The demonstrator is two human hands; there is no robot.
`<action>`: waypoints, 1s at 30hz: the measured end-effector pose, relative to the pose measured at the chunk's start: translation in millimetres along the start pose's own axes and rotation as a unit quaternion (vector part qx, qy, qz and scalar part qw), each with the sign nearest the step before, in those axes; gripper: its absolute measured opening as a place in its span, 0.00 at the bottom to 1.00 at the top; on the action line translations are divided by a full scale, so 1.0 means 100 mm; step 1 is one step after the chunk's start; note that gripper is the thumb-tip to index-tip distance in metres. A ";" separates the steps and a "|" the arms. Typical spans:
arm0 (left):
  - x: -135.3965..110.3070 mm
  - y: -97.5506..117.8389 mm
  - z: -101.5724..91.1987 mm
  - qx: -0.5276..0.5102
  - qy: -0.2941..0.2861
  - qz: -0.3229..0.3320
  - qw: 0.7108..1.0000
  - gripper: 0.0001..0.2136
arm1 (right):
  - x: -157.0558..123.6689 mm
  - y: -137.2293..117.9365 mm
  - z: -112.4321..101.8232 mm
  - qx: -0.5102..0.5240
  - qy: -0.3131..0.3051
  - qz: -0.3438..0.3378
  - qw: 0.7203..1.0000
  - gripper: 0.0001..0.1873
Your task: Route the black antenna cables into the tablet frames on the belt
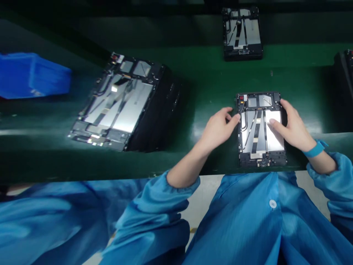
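An open tablet computer (pixel 260 129) lies on the green conveyor belt (pixel 193 79) just in front of me, back removed, with silver battery panels, black strips and thin cables showing. My left hand (pixel 217 128) reaches its left edge, fingertips pinched together against the frame near a thin cable. My right hand (pixel 292 126) grips the right side, thumb on the silver panel and fingers curled over the upper right edge. A blue wrist strap (pixel 316 149) circles my right wrist.
A larger, blurred open tablet (pixel 118 103) stands tilted on a black block at left. Another open tablet (pixel 242 33) sits farther up the belt. A blue plastic bin (pixel 31 75) is at far left, and a black object (pixel 343 73) at the right edge.
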State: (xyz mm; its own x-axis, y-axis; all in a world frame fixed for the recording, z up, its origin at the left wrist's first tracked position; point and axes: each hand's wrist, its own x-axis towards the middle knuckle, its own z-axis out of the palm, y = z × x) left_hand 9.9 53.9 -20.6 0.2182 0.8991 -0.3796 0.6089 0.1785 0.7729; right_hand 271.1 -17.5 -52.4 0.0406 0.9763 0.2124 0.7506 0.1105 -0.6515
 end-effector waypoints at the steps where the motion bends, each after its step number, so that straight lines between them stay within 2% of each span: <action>1: -0.08 -0.07 0.03 0.050 0.017 0.044 0.998 0.16 | -0.12 -0.02 0.01 0.008 -0.028 0.009 1.000 0.42; 3: -0.23 -0.18 0.15 0.102 0.036 0.105 0.989 0.24 | -0.33 -0.13 0.08 0.016 -0.053 0.027 0.998 0.48; 4: -0.28 -0.21 0.23 0.088 0.037 0.118 0.988 0.26 | -0.41 -0.20 0.12 0.020 -0.048 0.038 0.998 0.50; 7: -0.27 -0.21 0.39 -0.080 0.036 0.127 0.988 0.30 | -0.49 -0.36 0.22 0.047 -0.018 0.061 0.997 0.50; 9: -0.14 -0.13 0.27 -0.175 0.037 0.136 0.974 0.32 | -0.42 -0.38 0.24 0.073 -0.017 0.034 0.997 0.50; 10: -0.09 -0.08 0.11 -0.194 0.044 0.144 0.969 0.33 | -0.34 -0.36 0.24 0.085 -0.024 0.009 0.996 0.49; 12: -0.02 0.02 -0.39 -0.189 0.072 0.158 0.966 0.35 | -0.15 -0.27 0.25 0.091 -0.034 -0.045 0.994 0.47; 14: -0.04 0.08 -1.05 -0.170 0.113 0.158 0.966 0.36 | 0.04 -0.15 0.30 0.059 -0.017 -0.081 0.995 0.43; 16: -0.10 0.07 -1.73 -0.172 0.143 0.116 0.968 0.35 | 0.18 -0.01 0.39 0.001 0.020 -0.090 0.996 0.41; 18: -0.15 -0.02 -2.32 -0.180 0.168 0.067 0.967 0.34 | 0.25 0.11 0.51 -0.053 0.035 -0.097 0.993 0.38; 20: -0.14 -0.17 -2.73 -0.173 0.173 0.025 0.969 0.32 | 0.27 0.18 0.62 -0.097 0.031 -0.106 0.989 0.34; 22: -0.09 -0.33 -2.96 -0.136 0.175 -0.009 0.975 0.31 | 0.26 0.21 0.68 -0.125 0.025 -0.115 0.985 0.31; 24: 0.00 -0.46 -3.05 -0.089 0.185 -0.032 0.978 0.29 | 0.25 0.21 0.69 -0.134 0.024 -0.120 0.983 0.30; 26: 0.08 -0.50 -3.02 -0.020 0.213 -0.034 0.976 0.24 | 0.25 0.22 0.67 -0.133 0.028 -0.121 0.983 0.29; 28: 0.11 -0.42 -2.89 0.096 0.273 0.007 0.957 0.20 | 0.25 0.22 0.67 -0.129 0.033 -0.120 0.984 0.28; 30: 0.10 -0.25 -2.63 0.219 0.327 0.090 0.915 0.18 | 0.26 0.22 0.67 -0.129 0.039 -0.113 0.984 0.26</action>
State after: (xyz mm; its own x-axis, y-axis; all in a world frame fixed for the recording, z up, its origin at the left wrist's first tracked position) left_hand -204.0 163.9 90.1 -0.0715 0.9707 0.2294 0.8864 -0.0436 0.4609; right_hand 244.3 22.9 -109.5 -0.1045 0.9140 0.3919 0.8884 0.2629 -0.3763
